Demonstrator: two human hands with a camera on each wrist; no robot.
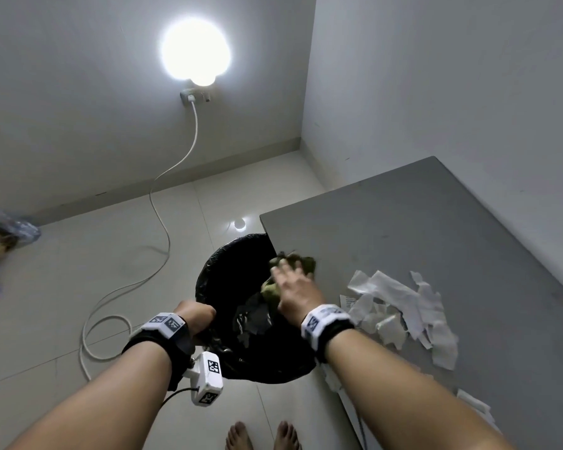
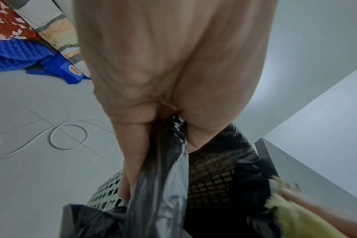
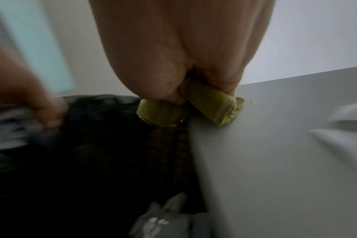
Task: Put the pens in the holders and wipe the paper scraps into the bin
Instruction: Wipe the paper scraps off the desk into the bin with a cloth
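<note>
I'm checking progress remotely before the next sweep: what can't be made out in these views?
- Pens and holders: in no view, so that step cannot be judged.
- Scraps inside the black-lined mesh bin: dark in the head view; only pale shapes show.
- Torn white paper scraps nearest the person: hidden behind the right forearm.
- Right hand fingers: motion-blurred round the crumpled green cloth.
- Left hand fingertips: hidden by the liner it grips.

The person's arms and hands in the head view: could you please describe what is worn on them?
Both forearms are bare, with no sleeves. The left hand and right hand each have a black wrist strap topped by a white block printed with black square markers. Below the left wrist hangs a white boxy camera unit bearing similar markers, with a thin dark cable trailing from it.
</note>
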